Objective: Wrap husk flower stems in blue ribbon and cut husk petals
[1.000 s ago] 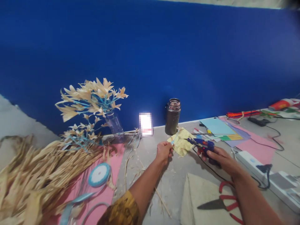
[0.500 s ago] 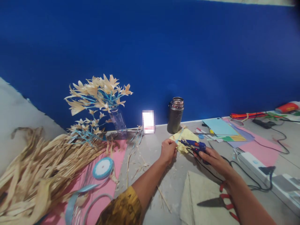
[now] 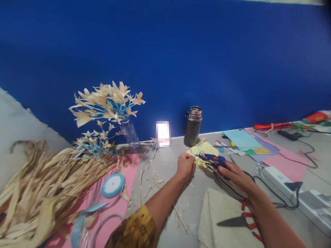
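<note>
My right hand [image 3: 231, 174] is wrapped round a blue glue gun [image 3: 216, 159] with a dark cord trailing from it. The gun's nozzle points left, close to the fingertips of my left hand [image 3: 185, 165]. Those fingers pinch a thin blue-wrapped stem [image 3: 198, 150], which slants up and to the right over a crumpled yellow sheet [image 3: 210, 148]. Whether the nozzle touches the stem I cannot tell. Under my right forearm, red-handled scissors [image 3: 235, 222] lie on a folded beige cloth [image 3: 208, 217].
A dark flask [image 3: 192, 129] without a lid stands by the blue wall. To the left are a vase [image 3: 130, 134] of pale husk flowers [image 3: 113, 101], dried husks [image 3: 59, 182] and a ribbon roll [image 3: 113, 185]. A power strip [image 3: 281, 182] and coloured paper [image 3: 287, 162] lie right.
Both hands stay nearly in place, the left still pinching the stem. The glue gun has shifted very slightly left, and the whole view has moved a little.
</note>
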Tool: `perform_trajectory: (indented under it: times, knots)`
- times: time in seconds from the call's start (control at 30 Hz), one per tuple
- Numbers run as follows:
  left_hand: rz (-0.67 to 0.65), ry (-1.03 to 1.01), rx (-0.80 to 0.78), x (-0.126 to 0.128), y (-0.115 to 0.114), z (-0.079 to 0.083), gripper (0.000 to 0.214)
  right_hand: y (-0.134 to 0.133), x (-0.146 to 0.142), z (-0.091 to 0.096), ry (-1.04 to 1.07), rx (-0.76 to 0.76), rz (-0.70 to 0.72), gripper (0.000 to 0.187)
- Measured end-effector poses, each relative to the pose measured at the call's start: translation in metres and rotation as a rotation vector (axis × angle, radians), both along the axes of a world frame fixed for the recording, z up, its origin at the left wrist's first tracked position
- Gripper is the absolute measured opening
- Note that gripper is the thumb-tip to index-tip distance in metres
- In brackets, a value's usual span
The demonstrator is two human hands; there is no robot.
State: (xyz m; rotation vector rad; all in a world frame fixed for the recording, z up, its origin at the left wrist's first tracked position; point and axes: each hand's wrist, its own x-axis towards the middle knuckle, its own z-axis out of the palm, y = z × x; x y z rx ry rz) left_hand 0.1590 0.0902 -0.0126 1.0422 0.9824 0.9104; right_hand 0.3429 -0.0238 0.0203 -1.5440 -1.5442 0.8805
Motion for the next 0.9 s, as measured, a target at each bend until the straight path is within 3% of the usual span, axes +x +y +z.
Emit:
perform_trajectory:
  times: [0.53,0.7,0.9]
  knots:
    - [0.005,0.002,-0.009,0.000,0.000,-0.001,0.015,0.001,0.002,-0.004,-0.006,-0.016,-0.004,0.051]
    - [-0.010,-0.042,-0.055,-0.002,0.002,-0.002,0.015,-0.004,0.017,-0.002,-0.017,0.023,-0.104,0.053]
    - [-0.060,-0.118,-0.119,-0.002,0.003,0.001,0.019,-0.007,0.042,0.001,-0.362,0.026,-0.160,0.039]
